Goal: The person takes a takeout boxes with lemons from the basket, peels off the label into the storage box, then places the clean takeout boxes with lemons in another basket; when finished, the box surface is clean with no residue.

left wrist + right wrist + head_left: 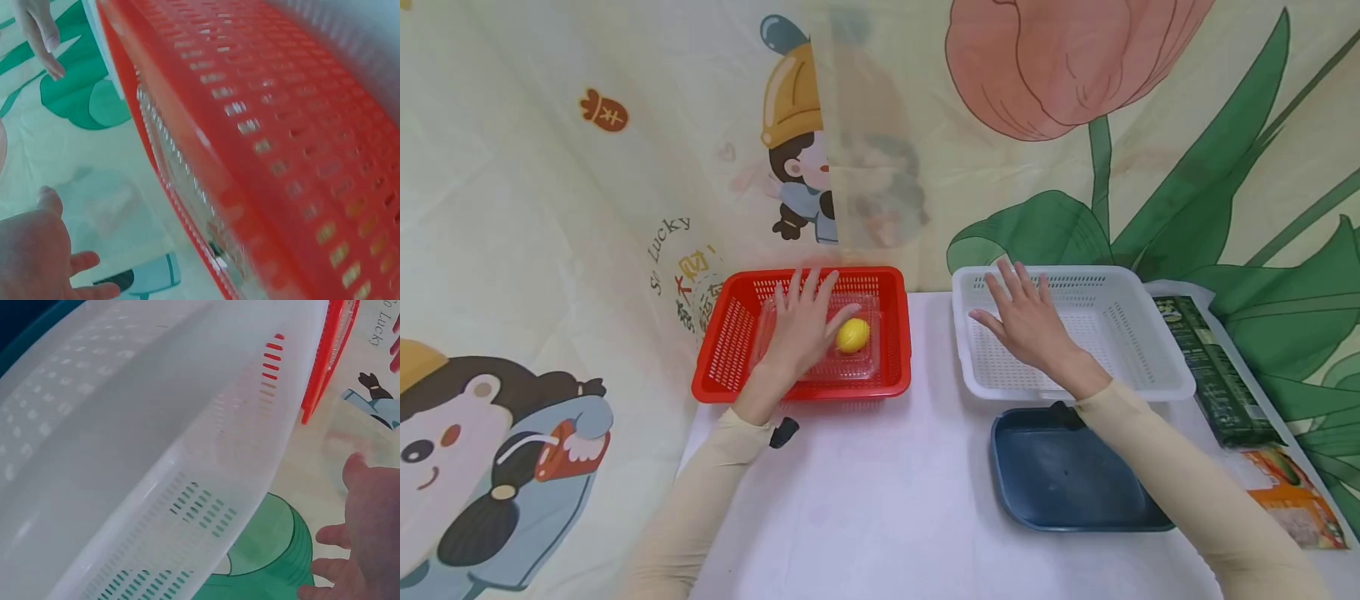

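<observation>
We spread our left hand [801, 329] over the red perforated basket [820, 392], where a yellow lemon [853, 336] lies at a clear plastic container [835, 367]; whether inside or on top, we cannot tell. Our right hand [1028, 323], also spread, is over the white perforated basket [1120, 333]. Our beige right sleeve [1195, 475] partly hides a navy tray [1067, 483], near a dark green packet [1221, 375].
</observation>
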{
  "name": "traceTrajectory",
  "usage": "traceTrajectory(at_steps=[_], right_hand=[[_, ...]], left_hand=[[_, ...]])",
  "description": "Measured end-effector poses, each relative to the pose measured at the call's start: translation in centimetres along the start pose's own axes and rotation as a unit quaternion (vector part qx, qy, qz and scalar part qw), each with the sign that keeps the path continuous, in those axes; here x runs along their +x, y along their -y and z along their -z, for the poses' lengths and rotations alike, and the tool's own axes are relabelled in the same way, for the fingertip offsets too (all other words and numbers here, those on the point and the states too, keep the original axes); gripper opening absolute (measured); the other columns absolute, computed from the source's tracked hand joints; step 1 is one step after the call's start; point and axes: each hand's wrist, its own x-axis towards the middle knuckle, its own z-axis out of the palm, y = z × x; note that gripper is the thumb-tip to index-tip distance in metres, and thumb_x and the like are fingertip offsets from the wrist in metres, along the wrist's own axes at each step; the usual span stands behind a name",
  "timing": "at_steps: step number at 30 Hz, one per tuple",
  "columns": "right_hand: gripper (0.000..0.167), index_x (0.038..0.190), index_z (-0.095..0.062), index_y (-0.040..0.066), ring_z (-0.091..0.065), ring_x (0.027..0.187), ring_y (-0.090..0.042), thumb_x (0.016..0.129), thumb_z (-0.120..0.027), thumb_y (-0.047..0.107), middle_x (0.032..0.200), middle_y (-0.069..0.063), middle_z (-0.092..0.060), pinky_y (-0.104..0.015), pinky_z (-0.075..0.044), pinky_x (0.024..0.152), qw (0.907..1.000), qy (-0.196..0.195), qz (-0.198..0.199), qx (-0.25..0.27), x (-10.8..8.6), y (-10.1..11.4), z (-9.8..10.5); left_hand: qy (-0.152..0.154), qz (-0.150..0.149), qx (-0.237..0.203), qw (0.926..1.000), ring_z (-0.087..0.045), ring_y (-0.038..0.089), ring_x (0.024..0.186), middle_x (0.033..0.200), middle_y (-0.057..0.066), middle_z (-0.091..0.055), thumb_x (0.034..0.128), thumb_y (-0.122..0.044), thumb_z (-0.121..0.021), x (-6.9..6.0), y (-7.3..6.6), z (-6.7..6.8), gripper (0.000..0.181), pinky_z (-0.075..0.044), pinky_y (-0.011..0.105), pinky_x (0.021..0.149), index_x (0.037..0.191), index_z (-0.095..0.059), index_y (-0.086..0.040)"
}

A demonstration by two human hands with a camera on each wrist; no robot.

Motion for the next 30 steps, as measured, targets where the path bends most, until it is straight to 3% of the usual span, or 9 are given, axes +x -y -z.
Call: traceTrajectory(at_steps=[9,20,30], right_hand=[[0.076,0.157,-0.034,0.002,-0.014,0.155,-0.046,0.101,-0.055,0.050,0.168,-0.022,-0.016,-0.070,-0.012,0.122,0.9998,0.018,0.007,0.010,1.6,2.7,0.3],[0.077,0.157,-0.034,0.004,-0.019,0.155,-0.043,0.100,-0.056,0.051,0.169,-0.019,-0.017,-0.065,-0.016,0.123,0.9984,0.030,0.027,0.039,3.2,6.4,-0.5],[0.079,0.158,-0.034,0.007,-0.025,0.153,-0.041,0.098,-0.059,0.052,0.168,-0.017,-0.021,-0.063,-0.024,0.122,0.9957,0.042,0.057,0.059,4.2,8.8,-2.1]], left_hand=[[-0.016,0.033,-0.022,0.9991,-0.021,0.042,0.151,0.162,0.023,-0.029,0.0997,-0.056,-0.053,-0.3,2.6,1.4,0.071,-0.014,0.067,0.123,0.148,-0.044,-0.005],[0.001,0.091,-0.042,0.9950,-0.028,0.043,0.147,0.159,0.025,-0.032,0.1000,-0.058,-0.050,-0.8,5.9,2.2,0.075,-0.020,0.065,0.122,0.150,-0.040,-0.004],[0.013,0.115,-0.053,0.9918,-0.034,0.045,0.142,0.155,0.027,-0.036,0.1025,-0.051,-0.051,-1.0,8.0,3.0,0.071,-0.026,0.067,0.119,0.151,-0.038,-0.001]])
